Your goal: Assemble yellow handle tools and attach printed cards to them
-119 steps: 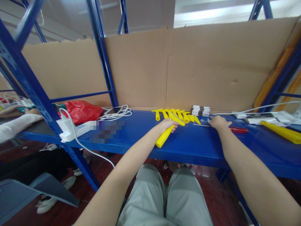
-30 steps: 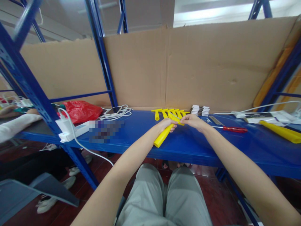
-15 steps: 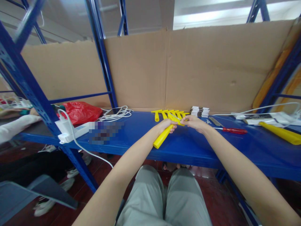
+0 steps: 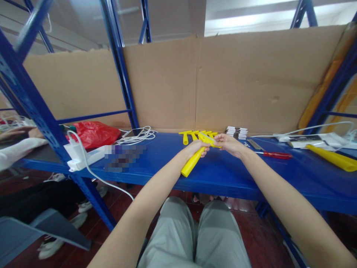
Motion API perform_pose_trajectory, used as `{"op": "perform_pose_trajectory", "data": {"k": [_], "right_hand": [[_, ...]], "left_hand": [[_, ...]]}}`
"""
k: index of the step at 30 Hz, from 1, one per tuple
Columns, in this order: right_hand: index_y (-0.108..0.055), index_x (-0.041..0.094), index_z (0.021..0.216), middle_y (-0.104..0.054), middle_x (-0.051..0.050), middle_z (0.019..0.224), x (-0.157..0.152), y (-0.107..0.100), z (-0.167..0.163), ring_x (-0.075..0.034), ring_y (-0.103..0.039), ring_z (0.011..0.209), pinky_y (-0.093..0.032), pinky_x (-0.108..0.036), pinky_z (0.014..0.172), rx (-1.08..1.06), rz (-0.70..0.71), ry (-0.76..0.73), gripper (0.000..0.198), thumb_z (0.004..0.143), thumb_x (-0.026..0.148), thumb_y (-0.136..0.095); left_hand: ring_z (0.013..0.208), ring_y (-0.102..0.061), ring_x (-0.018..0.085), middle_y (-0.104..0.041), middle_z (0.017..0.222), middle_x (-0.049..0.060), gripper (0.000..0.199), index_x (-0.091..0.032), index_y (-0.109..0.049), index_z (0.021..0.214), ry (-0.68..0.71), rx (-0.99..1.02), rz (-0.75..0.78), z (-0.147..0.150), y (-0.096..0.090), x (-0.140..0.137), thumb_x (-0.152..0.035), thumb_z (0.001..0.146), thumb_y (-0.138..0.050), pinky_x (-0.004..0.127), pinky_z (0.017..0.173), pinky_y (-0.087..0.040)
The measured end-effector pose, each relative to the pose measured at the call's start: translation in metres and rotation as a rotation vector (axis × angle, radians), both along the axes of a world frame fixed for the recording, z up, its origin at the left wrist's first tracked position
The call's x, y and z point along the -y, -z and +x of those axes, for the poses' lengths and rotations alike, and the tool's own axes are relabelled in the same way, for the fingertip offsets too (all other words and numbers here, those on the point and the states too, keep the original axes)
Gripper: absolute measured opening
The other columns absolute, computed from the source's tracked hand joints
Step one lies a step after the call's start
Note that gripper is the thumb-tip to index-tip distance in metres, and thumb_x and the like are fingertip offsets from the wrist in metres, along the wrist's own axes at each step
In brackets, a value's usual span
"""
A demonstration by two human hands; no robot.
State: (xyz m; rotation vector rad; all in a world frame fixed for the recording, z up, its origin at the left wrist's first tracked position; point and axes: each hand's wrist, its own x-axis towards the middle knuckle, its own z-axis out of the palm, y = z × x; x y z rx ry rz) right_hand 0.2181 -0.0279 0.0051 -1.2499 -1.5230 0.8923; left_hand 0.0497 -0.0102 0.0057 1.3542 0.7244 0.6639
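Fingers of the left hand [image 4: 198, 148] are gripping a yellow plastic T-shaped tool [image 4: 192, 163] over the blue metal shelf [image 4: 163, 150], apparently steadying its head for the right hand [image 4: 230, 144], whose fingertips are touching it; whether they are pinching something, I cannot tell.

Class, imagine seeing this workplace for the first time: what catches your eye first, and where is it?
Probably the bright yellow piece held in the left grip over the blue shelf, the right grip at its far end. Next, the crumpled red bag further left, beside a coiled white cable. Behind them stands tall brown cardboard.
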Motion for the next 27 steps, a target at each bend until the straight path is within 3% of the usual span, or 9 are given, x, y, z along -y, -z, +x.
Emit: {"op": "perform_pose_trajectory", "data": {"k": [13,27], "right_hand": [[-0.052,0.020,0.080,-0.057,0.002,0.071,0.0010,-0.0011,0.0014,-0.009,-0.050,0.063,-0.035,-0.021,0.052,-0.025,-0.025,-0.040,0.027,0.060,0.012,-0.067],[-0.053,0.020,0.084,-0.062,0.000,0.077,0.0014,-0.0022,0.0053,-0.011,-0.056,0.068,-0.041,-0.025,0.062,-0.044,0.040,-0.097,0.029,0.066,0.033,-0.072]], "left_hand": [[0.031,-0.036,0.004,-0.044,0.045,-0.007,0.016,-0.015,-0.047,0.075,0.004,-0.022,0.004,-0.0002,-0.0014,0.0012,-0.007,0.088,-0.046,0.017,0.036,-0.026],[0.033,-0.033,0.004,-0.043,0.048,-0.006,0.018,-0.015,-0.047,0.071,0.035,0.048,0.029,-0.0033,-0.0050,0.0026,-0.007,0.087,-0.045,0.018,0.037,-0.028]]}}
